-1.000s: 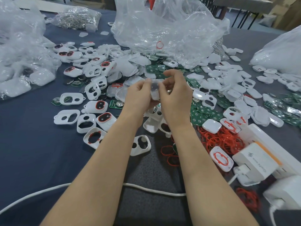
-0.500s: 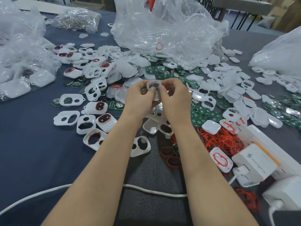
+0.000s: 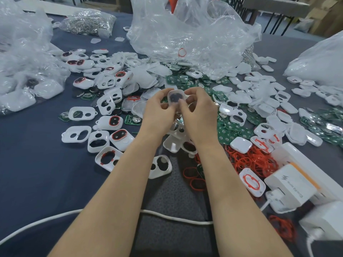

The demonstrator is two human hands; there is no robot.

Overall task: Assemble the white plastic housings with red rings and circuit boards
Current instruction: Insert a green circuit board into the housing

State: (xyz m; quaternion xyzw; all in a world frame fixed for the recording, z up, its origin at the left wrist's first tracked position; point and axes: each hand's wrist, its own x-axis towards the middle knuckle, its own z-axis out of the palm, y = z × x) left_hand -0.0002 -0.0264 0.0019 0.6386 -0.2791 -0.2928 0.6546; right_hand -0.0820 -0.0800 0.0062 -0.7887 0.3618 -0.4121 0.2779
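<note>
While the left hand (image 3: 157,112) and right hand (image 3: 200,112) pinch a white housing (image 3: 175,97), they hide its lower half.

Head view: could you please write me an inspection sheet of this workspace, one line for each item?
Surface: dark blue cloth table, with parts spread over its far half.
Job's things: one small white plastic housing held above the table; many loose white housings, a pile of thin red rings and green circuit boards lie around.
Clutter: crumpled clear plastic bags; a clear bag of small silver metal parts at the back.
Hands: left hand and right hand both pinch the held housing.
Cables: white cable crosses the near edge; white charger plugged into a white power strip at the right.
Surroundings: brown cardboard boxes behind the table.
</note>
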